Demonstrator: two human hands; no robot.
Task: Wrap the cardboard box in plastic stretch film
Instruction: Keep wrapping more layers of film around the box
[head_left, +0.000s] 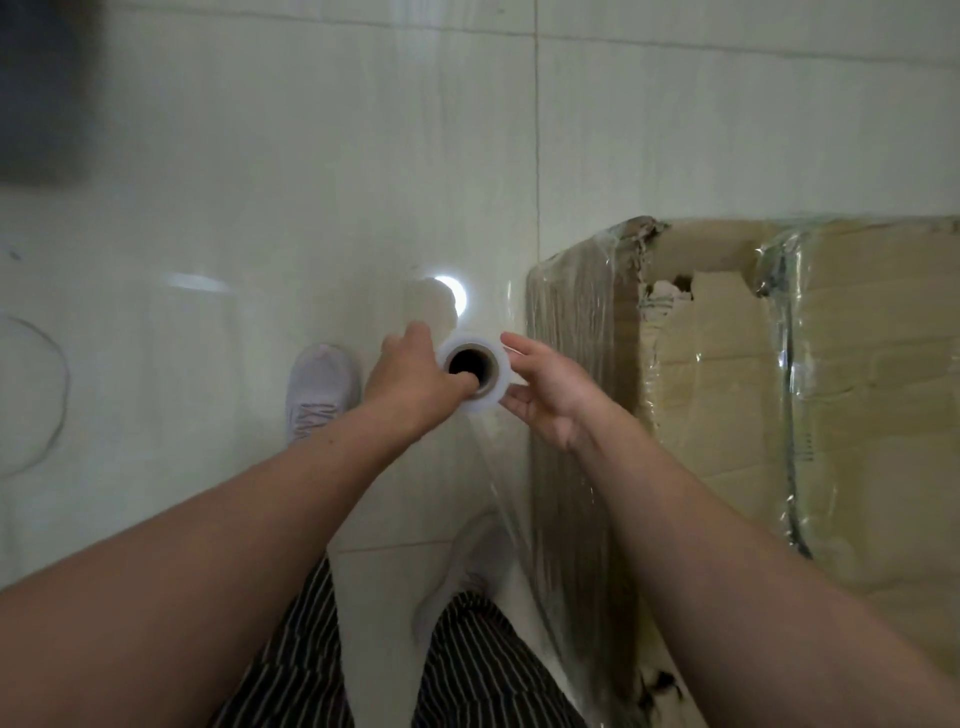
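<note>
You hold the film roll upright beside the half-wrapped box.

Your left hand (410, 376) grips the roll (472, 375) from its left side, with what looks like the thumb hooked into the dark hollow core, though the view there is too tight to be sure. Your right hand (545, 392) is spread, palm turned toward the roll, fingertips touching or just off its right edge. A sheet of film (511, 519) runs from the roll down and back to the near side of the cardboard box (727, 405), which stands on the tiled floor (260, 208) to your right, its left face already covered in film and its top torn. Your shoe (322, 392) sits just left of the roll.
</note>
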